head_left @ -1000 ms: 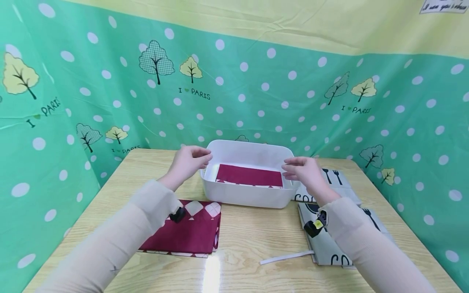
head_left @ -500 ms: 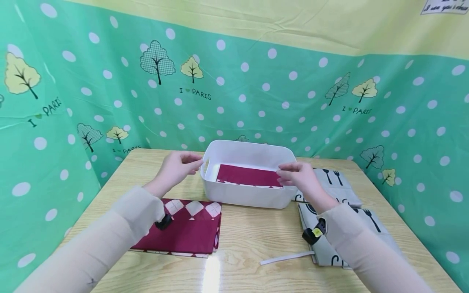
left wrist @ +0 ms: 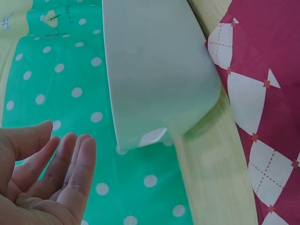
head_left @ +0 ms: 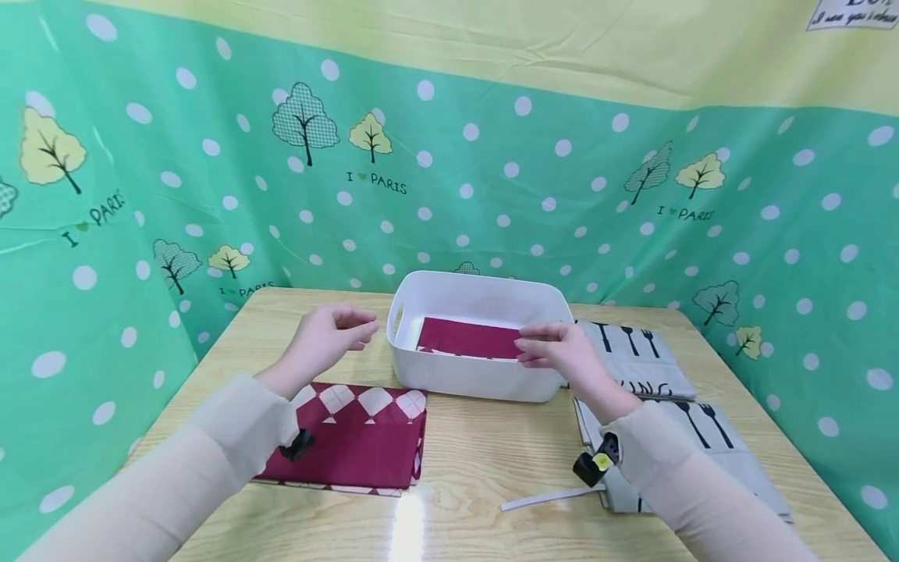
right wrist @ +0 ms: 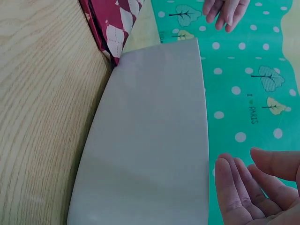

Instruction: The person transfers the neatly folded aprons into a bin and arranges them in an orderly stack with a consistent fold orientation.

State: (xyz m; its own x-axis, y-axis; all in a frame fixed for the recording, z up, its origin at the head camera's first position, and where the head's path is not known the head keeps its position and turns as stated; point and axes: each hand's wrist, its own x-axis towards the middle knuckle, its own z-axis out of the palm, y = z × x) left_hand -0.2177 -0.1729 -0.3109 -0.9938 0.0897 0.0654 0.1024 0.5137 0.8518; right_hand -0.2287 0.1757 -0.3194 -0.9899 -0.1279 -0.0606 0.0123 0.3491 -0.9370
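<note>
In the head view a white plastic basket (head_left: 474,380) stands at the back middle of the table, with a folded maroon cloth (head_left: 469,338) lying inside. My left hand (head_left: 326,337) hovers left of the basket, apart from its handle hole, fingers loosely bent and holding nothing. Over the basket's right front rim is my right hand (head_left: 558,351), its fingers relaxed and bare. The left wrist view shows the left hand (left wrist: 51,178) with thumb and fingers apart beside the basket's outer wall (left wrist: 159,70). A gap also parts thumb and fingers of the right hand (right wrist: 258,187) in the right wrist view.
A folded maroon cloth with a diamond border (head_left: 358,445) lies front left on the wooden table (head_left: 470,468). Grey printed cloths (head_left: 632,355) lie at right, one behind the other. A white strip (head_left: 548,498) sticks out from the nearer one. A green dotted curtain (head_left: 456,172) hangs behind.
My left hand has drawn away from the basket's left rim, left and toward me. The right hand has shifted left and slightly nearer over the right rim. The basket and cloths stay put.
</note>
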